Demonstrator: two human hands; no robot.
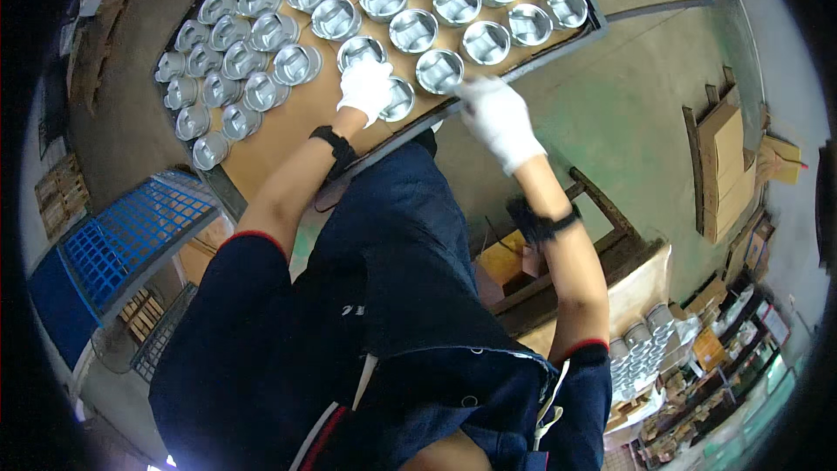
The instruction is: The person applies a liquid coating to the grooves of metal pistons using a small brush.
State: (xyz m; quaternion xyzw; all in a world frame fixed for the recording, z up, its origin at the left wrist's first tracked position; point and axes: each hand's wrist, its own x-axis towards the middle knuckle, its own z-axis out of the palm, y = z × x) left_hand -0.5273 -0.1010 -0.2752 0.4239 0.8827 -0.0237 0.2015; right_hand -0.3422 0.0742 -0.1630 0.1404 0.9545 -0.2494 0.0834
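Observation:
Rows of silver metal pistons stand on a tray table lined with brown board [296,126]. My left hand [364,90], in a white glove, is at the near edge of the rows, its fingers closed against a piston [398,100]. Just beyond those fingers stands another piston [361,51], partly covered by the glove. My right hand [499,120], also gloved in white, is over the table's near edge, close to a piston [439,71]. Motion smears its fingertips, so whether they touch or hold anything is unclear.
A dark raised rim [558,48] borders the tray table. A blue mesh cart [131,231] stands to the left. At the lower right, more metal parts [641,358] sit on a light-topped bench. Brown cardboard [725,161] leans at the far right.

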